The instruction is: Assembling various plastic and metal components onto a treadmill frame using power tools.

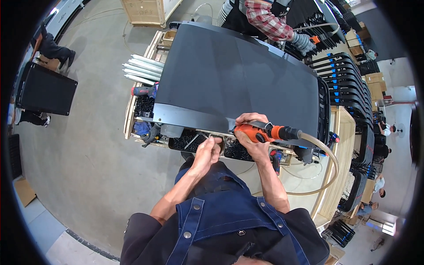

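My right hand (257, 149) is wrapped round an orange and black air tool (260, 132), whose tip is at the near edge of a large dark grey panel (238, 75). A clear hose (332, 154) curves away from the tool's back end. My left hand (206, 155) is closed, thumb and fingers pressed together, above the small parts bins; whatever it pinches is too small to make out. Black screws fill a bin (181, 142) beside the left hand and another bin (236, 151) below the right. A silvery strip (187, 114) runs along the panel's near edge.
Left of the panel are white tubes (143, 68), a cordless driver (143, 91) and a glove (151, 134). A wooden crate (338, 163) and stacked black frames (342, 79) stand right. Across the panel, a co-worker's gloved hand (303, 43) holds another orange tool.
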`<state>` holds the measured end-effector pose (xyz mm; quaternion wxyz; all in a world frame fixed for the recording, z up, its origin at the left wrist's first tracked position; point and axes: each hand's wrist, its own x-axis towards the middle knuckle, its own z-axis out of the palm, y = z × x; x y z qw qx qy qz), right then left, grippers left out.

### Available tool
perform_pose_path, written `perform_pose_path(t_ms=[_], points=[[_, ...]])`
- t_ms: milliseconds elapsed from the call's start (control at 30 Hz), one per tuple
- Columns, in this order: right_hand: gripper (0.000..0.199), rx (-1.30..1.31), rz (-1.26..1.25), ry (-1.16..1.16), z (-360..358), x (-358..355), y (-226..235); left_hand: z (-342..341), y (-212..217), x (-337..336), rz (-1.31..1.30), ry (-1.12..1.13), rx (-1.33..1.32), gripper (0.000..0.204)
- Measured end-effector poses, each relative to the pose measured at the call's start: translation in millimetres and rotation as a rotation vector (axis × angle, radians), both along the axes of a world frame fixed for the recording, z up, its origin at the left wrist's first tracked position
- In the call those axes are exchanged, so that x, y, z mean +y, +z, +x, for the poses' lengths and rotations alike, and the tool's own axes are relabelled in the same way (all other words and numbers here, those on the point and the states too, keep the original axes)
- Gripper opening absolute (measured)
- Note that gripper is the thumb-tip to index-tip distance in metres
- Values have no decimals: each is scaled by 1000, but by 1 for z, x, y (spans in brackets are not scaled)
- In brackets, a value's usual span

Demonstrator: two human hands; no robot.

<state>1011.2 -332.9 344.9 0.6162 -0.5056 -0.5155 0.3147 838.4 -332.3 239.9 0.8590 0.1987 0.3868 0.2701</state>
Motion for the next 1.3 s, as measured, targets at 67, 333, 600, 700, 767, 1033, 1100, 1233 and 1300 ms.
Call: perform_pose_path(t_ms=[67,333,600,700,767,1033,1100,1233,1300], points=[[45,74,-5,-41,-4,1,-1,-14,-1,-4,-197,-53,-122,36],[40,116,31,-68,-3,-6,-3,-24,17,-12,-213,-166,-339,22],[47,128,-44,-22,7,-2,3,-41,10,-22,-24,-167,-207,33],[42,146,55,35,10,2,-12,-46,10,-30,-47,-113,-112,36],[41,123,-17,-2,8,-3,-6,-46,11,-36,-72,-122,-160,37],[37,105,-2,30,12,-2,-8,-37,45,-22,-71,-139,-233,17],[40,110,-29,13,11,0,-6,-34,52,-17,-80,-140,-265,16],[53,157,-60,68,1,1,14,-31,72,-5,-73,-117,-324,16],[50,195,-85,17,-2,-1,12,-28,91,5,6,-91,-298,26]])
